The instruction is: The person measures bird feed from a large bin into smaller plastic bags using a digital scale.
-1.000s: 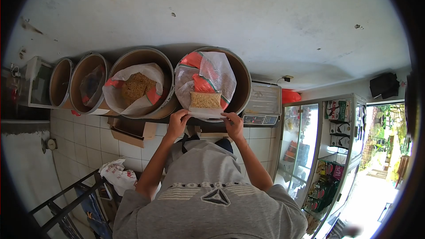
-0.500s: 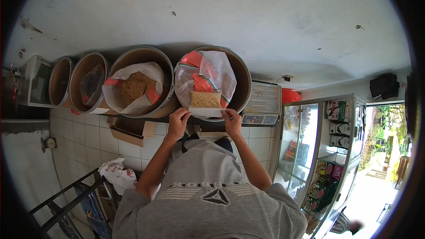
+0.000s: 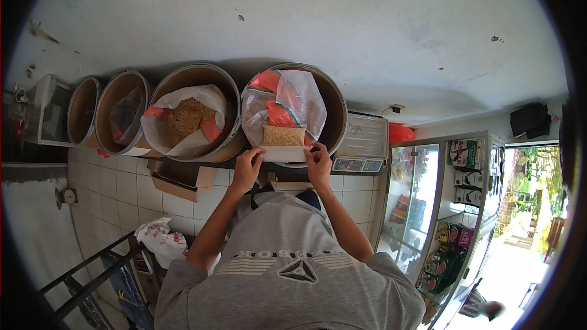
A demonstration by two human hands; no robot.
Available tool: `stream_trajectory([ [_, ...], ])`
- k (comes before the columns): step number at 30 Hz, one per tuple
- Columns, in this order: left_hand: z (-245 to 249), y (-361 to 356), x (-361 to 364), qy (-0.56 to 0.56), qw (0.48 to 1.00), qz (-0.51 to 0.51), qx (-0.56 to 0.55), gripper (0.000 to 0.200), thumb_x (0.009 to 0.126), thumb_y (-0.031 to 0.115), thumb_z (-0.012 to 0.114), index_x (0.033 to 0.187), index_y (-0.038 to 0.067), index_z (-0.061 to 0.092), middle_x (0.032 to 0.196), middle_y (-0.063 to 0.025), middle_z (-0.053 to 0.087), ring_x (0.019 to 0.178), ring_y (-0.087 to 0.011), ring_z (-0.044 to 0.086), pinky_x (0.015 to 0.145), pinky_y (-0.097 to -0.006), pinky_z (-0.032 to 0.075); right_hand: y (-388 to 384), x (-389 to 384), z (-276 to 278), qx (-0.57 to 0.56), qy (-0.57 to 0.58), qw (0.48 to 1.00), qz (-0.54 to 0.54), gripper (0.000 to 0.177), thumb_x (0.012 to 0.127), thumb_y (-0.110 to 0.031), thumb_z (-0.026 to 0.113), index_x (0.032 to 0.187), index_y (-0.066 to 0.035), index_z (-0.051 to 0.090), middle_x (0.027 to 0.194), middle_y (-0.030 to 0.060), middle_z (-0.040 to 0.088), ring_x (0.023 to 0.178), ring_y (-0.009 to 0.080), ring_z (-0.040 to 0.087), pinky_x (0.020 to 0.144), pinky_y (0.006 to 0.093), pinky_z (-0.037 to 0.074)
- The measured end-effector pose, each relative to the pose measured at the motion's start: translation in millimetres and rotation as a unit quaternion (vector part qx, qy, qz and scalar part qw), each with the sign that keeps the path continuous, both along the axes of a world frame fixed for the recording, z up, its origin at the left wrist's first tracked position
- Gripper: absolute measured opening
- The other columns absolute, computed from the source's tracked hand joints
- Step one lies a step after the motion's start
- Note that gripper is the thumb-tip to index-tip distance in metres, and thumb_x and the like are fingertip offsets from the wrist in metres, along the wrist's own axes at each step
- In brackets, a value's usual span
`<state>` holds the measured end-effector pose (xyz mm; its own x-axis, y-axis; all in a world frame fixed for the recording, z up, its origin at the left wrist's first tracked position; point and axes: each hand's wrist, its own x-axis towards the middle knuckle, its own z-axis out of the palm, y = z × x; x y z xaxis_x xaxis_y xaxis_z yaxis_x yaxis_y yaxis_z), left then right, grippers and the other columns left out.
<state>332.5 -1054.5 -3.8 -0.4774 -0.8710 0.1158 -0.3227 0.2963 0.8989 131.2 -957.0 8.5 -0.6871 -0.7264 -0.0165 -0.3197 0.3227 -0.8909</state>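
A clear plastic bag of golden grain (image 3: 285, 136) lies on a large white and red sack (image 3: 298, 95) inside the round drum (image 3: 332, 110) in front of me. Along the bag's near edge runs a flat white strip (image 3: 284, 154). My left hand (image 3: 247, 167) pinches the strip's left end between thumb and fingers. At the right end, my right hand (image 3: 318, 163) is closed on the strip's corner, thumb and forefinger together. Both hands are at the drum's near rim.
Left of it, another drum (image 3: 231, 95) holds an open sack of brown grain (image 3: 191, 119); smaller drums stand beyond. A scale (image 3: 358, 165) sits to the right, near a glass cabinet (image 3: 406, 195). Below are a cardboard box (image 3: 182, 181) and a black metal frame (image 3: 92, 269).
My right hand has shifted slightly left and its fingers have drawn in along the strip. My left hand stays on its end. The bag has hardly moved.
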Motion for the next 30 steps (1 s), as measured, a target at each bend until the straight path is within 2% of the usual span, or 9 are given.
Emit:
stream_trajectory([
  [3,-0.5,1.2,0.0,-0.008,1.000,-0.013,0.022,0.015,0.087,0.007,0.056,0.097,-0.002,0.064,0.083,-0.0161,0.064,0.076,-0.0301,0.063,0.069,-0.0344,0.048,0.6,-2.8,-4.7,-0.001,-0.019,1.000,0.005,0.015,0.085,-0.012,0.062,0.094,0.000,0.064,0.063,0.0135,0.060,0.058,0.0180,0.061,0.056,0.0306,0.046],
  [8,1.1,1.4,-0.6,-0.032,0.998,-0.031,0.036,0.019,0.087,0.009,0.056,0.102,0.000,0.064,0.082,-0.0152,0.059,0.071,-0.0305,0.060,0.066,-0.0367,0.047,5.7,-5.1,-9.9,0.003,0.038,0.997,0.072,0.020,0.083,-0.011,0.065,0.099,0.000,0.065,0.061,0.0128,0.058,0.054,0.0193,0.058,0.055,0.0310,0.045],
  [11,5.8,2.7,0.5,-0.080,0.993,-0.076,0.035,0.024,0.084,0.010,0.061,0.107,0.003,0.064,0.085,-0.0122,0.058,0.075,-0.0288,0.058,0.069,-0.0389,0.045,7.7,-4.5,-2.3,0.023,0.055,0.993,0.106,0.024,0.081,-0.012,0.067,0.101,0.000,0.065,0.065,0.0133,0.058,0.058,0.0222,0.059,0.058,0.0325,0.046],
  [13,15.9,4.2,-0.2,-0.169,0.978,-0.091,-0.083,0.032,0.079,0.011,0.067,0.110,0.007,0.064,0.089,-0.0078,0.056,0.084,-0.0245,0.057,0.077,-0.0394,0.041,8.5,-5.1,12.1,0.041,0.095,0.983,0.150,0.027,0.079,-0.013,0.069,0.102,0.000,0.064,0.071,0.0130,0.058,0.064,0.0242,0.060,0.061,0.0342,0.047],
  [17,11.5,7.1,-2.5,-0.217,0.962,-0.084,-0.143,0.035,0.075,0.011,0.069,0.109,0.010,0.065,0.090,-0.0049,0.054,0.090,-0.0221,0.054,0.084,-0.0399,0.037,12.8,-5.1,-0.9,0.015,0.222,0.953,0.207,0.033,0.072,-0.012,0.071,0.102,-0.002,0.065,0.089,0.0122,0.058,0.082,0.0304,0.058,0.072,0.0392,0.047],
  [20,16.7,4.8,-3.4,-0.241,0.950,-0.079,-0.182,0.032,0.074,0.010,0.069,0.106,0.011,0.066,0.088,-0.0041,0.052,0.091,-0.0209,0.054,0.086,-0.0407,0.036,13.5,-8.7,-13.4,0.057,0.264,0.936,0.227,0.030,0.070,-0.007,0.067,0.100,-0.003,0.065,0.095,0.0115,0.058,0.089,0.0295,0.056,0.075,0.0402,0.047],
  [24,23.1,0.3,-5.1,-0.231,0.938,-0.069,-0.251,0.026,0.076,0.010,0.067,0.102,0.011,0.068,0.095,-0.0023,0.056,0.097,-0.0184,0.053,0.093,-0.0427,0.032,10.6,-8.8,4.7,0.082,0.306,0.920,0.231,0.027,0.071,-0.005,0.061,0.097,-0.004,0.065,0.096,0.0105,0.059,0.092,0.0266,0.056,0.077,0.0398,0.045],
  [26,20.3,-2.4,-2.7,-0.225,0.931,-0.071,-0.279,0.024,0.076,0.009,0.066,0.100,0.011,0.068,0.098,-0.0015,0.057,0.099,-0.0173,0.053,0.096,-0.0435,0.031,7.5,-11.3,7.6,-0.007,0.386,0.894,0.229,0.024,0.073,-0.005,0.058,0.096,-0.006,0.065,0.099,0.0076,0.060,0.095,0.0242,0.055,0.080,0.0392,0.043],
  [30,4.4,-9.3,3.8,-0.234,0.926,-0.130,-0.268,0.020,0.078,0.009,0.064,0.097,0.012,0.068,0.099,-0.0007,0.060,0.099,-0.0175,0.054,0.099,-0.0459,0.028,8.9,-23.2,-1.5,-0.011,0.369,0.884,0.287,0.023,0.073,-0.005,0.057,0.093,-0.007,0.066,0.097,0.0055,0.062,0.093,0.0232,0.055,0.081,0.0378,0.041],
])
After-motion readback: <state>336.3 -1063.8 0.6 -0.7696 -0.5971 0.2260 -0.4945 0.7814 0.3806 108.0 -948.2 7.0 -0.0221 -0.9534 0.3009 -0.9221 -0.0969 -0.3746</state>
